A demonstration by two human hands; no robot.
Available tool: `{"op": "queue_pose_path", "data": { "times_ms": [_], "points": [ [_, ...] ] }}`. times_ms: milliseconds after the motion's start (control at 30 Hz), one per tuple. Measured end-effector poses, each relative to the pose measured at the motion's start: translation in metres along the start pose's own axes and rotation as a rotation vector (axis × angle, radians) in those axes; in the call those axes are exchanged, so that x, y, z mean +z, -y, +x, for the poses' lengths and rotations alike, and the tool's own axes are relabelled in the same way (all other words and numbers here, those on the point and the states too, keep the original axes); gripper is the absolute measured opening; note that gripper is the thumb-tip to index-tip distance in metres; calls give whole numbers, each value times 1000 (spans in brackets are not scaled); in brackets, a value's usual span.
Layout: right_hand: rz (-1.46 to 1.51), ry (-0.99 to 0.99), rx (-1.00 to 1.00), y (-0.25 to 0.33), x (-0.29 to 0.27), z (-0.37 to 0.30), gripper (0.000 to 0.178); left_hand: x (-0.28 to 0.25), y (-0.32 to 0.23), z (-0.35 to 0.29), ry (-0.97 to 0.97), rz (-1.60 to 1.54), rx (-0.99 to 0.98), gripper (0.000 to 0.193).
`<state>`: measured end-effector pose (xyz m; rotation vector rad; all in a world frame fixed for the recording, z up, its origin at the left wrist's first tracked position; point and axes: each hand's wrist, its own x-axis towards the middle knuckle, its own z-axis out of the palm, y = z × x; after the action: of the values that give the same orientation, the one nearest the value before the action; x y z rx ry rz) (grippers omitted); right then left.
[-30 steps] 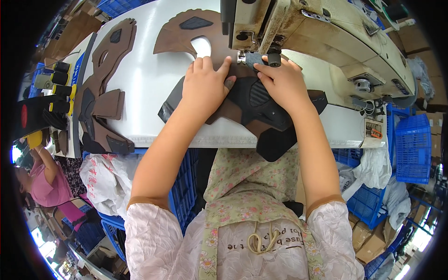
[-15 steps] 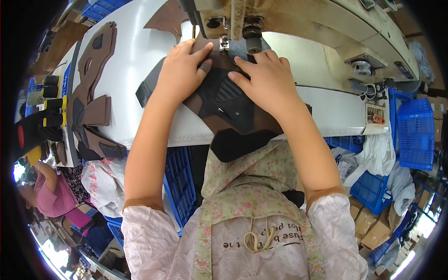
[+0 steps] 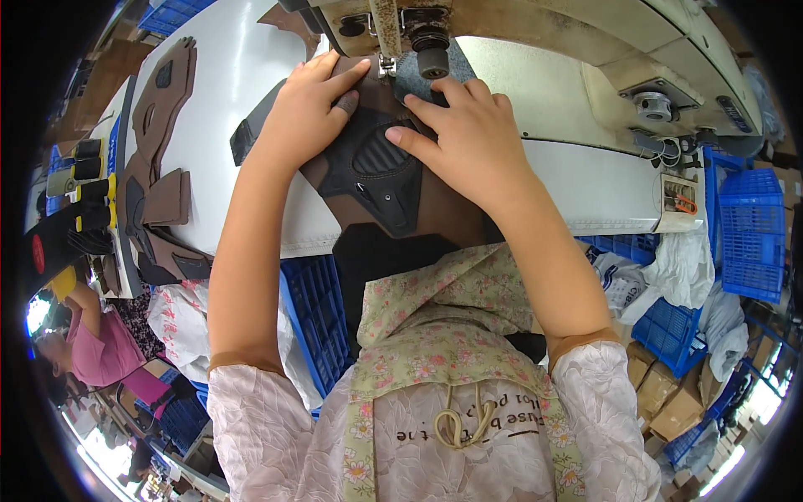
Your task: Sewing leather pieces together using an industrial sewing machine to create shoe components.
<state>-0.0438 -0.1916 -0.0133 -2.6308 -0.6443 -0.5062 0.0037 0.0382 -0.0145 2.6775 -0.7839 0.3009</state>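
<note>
A brown and black sewn panel (image 3: pixel 447 209) lies under the presser foot (image 3: pixel 386 67) of a sewing machine (image 3: pixel 535 38), its black lower flap (image 3: pixel 376 251) hanging over the table's near edge. It carries a black moulded patch (image 3: pixel 381 188) with a ribbed inset. My left hand (image 3: pixel 311 109) rests flat on the panel's left part, fingers spread near the foot. Across from it my right hand (image 3: pixel 468 134) presses lightly on the panel, its thumb by the ribbed inset and its fingertips beside a grey-blue piece (image 3: pixel 418 79). The needle point is too small to make out.
Brown cut pieces (image 3: pixel 167 109) are stacked on the white table (image 3: pixel 226 92) at the left, near thread spools (image 3: pixel 92 192). Blue crates (image 3: pixel 749 234) stand at the right, another (image 3: pixel 316 318) below the table. A person in pink (image 3: pixel 104 347) sits at far left.
The panel has shifted left under the presser foot, with both hands still lying on it. The whole view has also moved slightly, so the machine head appears further left and higher.
</note>
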Motion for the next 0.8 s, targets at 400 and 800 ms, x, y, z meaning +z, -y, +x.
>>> {"op": "queue_pose_path", "data": {
  "times_ms": [400,800],
  "points": [
    [55,53,-47,-8,-4,4,56,1,-9,0,-3,60,-20,43],
    [215,90,-35,-15,-3,-1,58,-2,-4,3,17,16,-16,41]
  ]
}}
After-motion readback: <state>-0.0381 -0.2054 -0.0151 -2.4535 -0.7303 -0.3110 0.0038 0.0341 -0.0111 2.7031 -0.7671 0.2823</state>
